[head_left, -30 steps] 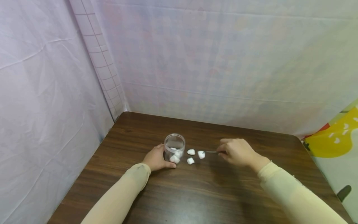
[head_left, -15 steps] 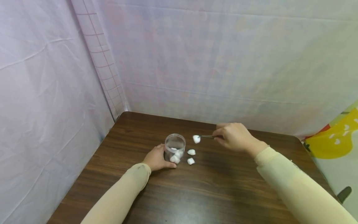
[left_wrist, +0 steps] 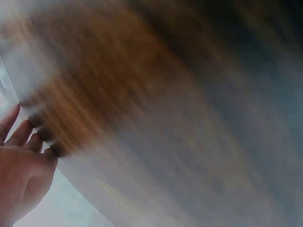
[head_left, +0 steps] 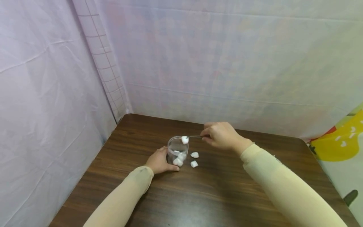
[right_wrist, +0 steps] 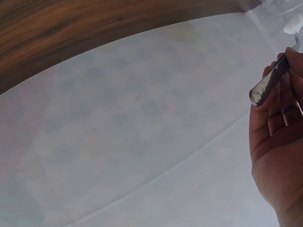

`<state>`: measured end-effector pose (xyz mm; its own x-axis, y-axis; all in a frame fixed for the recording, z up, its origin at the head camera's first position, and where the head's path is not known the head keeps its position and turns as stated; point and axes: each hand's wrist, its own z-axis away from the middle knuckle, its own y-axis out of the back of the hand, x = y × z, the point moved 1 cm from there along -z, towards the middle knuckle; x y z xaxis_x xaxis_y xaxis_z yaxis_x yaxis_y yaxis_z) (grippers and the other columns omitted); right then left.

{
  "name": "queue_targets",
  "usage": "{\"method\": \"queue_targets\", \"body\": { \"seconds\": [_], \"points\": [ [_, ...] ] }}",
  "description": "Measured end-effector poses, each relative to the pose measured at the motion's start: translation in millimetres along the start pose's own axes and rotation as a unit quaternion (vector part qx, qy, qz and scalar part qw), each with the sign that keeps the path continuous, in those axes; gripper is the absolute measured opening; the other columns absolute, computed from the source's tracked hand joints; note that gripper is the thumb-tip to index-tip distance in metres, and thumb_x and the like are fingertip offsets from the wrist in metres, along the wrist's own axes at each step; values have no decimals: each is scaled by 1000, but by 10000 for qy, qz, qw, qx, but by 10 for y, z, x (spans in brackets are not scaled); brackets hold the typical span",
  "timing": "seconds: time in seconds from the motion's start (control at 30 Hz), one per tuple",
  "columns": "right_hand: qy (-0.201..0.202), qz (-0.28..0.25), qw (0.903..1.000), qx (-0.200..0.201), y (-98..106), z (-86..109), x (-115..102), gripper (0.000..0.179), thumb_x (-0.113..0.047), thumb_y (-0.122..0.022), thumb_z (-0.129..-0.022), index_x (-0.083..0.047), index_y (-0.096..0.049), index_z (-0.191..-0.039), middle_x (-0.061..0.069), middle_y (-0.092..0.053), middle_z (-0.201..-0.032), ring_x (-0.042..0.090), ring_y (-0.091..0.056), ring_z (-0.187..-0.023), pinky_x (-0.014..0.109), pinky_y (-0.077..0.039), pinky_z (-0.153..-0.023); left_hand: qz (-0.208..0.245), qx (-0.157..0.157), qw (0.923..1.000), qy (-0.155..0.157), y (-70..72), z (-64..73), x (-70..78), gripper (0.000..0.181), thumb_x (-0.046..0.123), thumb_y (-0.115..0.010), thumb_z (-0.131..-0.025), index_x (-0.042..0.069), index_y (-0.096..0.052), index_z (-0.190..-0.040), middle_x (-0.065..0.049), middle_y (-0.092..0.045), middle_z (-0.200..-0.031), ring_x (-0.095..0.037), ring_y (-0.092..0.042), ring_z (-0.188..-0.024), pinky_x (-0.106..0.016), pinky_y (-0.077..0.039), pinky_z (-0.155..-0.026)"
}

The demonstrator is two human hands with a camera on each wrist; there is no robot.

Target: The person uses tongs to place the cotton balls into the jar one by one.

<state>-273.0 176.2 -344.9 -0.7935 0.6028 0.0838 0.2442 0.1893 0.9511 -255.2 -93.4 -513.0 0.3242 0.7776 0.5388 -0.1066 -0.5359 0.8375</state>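
Observation:
My left hand (head_left: 158, 161) holds a clear plastic jar (head_left: 178, 145) upright on the table, thumb in front and fingers round its left side. Several white cotton balls (head_left: 178, 161) lie in the jar, which has no lid on. My right hand (head_left: 220, 135) pinches metal tweezers (head_left: 195, 136), whose tips grip one cotton ball (head_left: 185, 140) that overlaps the jar's right rim in the head view. The tweezers' broad end (right_wrist: 262, 90) sticks out from between my fingers in the right wrist view. Only part of my left hand (left_wrist: 27, 165) shows in the left wrist view.
Two loose cotton balls, an upper one (head_left: 194, 154) and a lower one (head_left: 194, 164), lie just right of the jar. The dark wooden table (head_left: 227, 195) ends at a pale curtain (head_left: 221, 63) behind. Another white curtain (head_left: 51, 110) hangs at the left.
My right hand has lifted the third cotton ball off the table with the tweezers and carried it left to the jar's rim. The left hand and jar have stayed in place.

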Motion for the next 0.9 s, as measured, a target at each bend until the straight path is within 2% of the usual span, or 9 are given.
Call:
{"method": "queue_targets", "body": {
  "seconds": [0.37,0.9],
  "points": [
    [-22,-72,9996,-255,-185,-112,-107,9,-21,-76,-85,-18,-80,-93,-13,-54,-79,4,-49,-58,28,-44,-48,46,-8,10000,55,23,12,36,99,63,-85,-64,7,-54,-140,-11,-55,-140,-33,-51,-128,-48,-42,-105],
    [-32,-13,9995,-327,-192,-72,-107,9,-20,-75,-85,-19,-79,-92,-13,-55,-79,3,-50,-59,26,-46,-50,42,-71,10000,19,-6,0,57,100,64,-85,-63,7,-55,-140,-10,-54,-141,-32,-51,-128,-47,-42,-106]
  ]
}}
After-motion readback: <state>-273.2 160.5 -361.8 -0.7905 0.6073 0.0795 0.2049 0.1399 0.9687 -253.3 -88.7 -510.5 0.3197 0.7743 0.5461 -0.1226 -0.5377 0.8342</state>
